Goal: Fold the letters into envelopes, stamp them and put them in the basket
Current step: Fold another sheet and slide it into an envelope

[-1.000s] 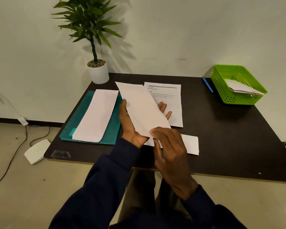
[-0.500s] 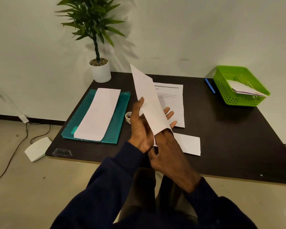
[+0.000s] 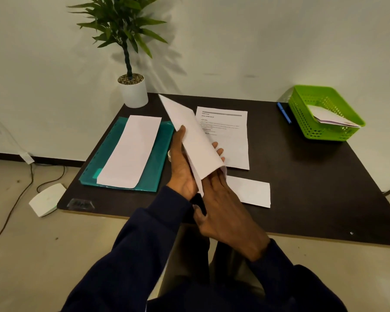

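My right hand [image 3: 225, 212], 6 o'clock: fingers run under the lower end of the folded letter [image 3: 189, 131]. The tips are hidden, so I cannot tell grip from support. My left hand [image 3: 182, 167] clasps the letter, thumb in front and fingers behind, tilting it up, probably to set the crease. An envelope [image 3: 250, 192] lies at 3, within reach for loading. A printed letter [image 3: 230, 136] lies flat at 12. The basket [image 3: 331, 134], at 2 and well apart, holds mail.

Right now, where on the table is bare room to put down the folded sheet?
The widest bare patch lies between the printed letter and the green basket, down to the near right edge. Left and centre are crowded: teal folder, white envelope.
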